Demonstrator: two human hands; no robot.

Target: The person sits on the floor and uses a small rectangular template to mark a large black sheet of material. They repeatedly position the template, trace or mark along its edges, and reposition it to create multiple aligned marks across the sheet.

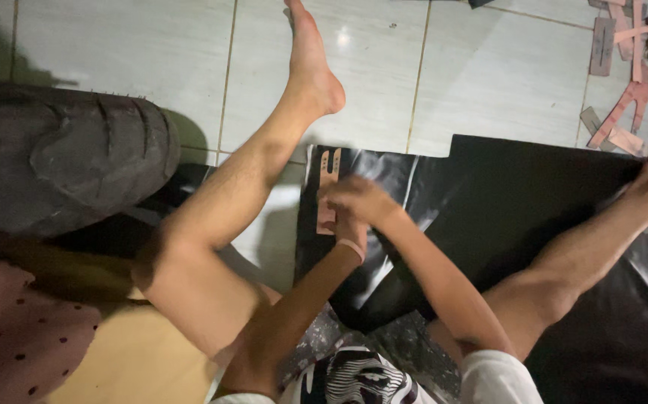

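Observation:
A narrow pink-brown cardboard template (328,176) lies on a large black sheet (518,194) spread on the tiled floor between my legs. My left hand (352,228) presses on the template's lower part, with a pale band at its wrist. My right hand (359,199) is closed above it at the template's right edge; whatever it grips is hidden by the fingers. Both hands overlap, so the fingertips are hard to separate.
A dark vehicle tyre (62,153) rests at the left. A pile of pink-brown and grey cut pieces (631,67) lies at the top right. My left leg (264,150) stretches forward, my right leg (601,232) to the right. Pale floor tiles (488,67) lie beyond the sheet.

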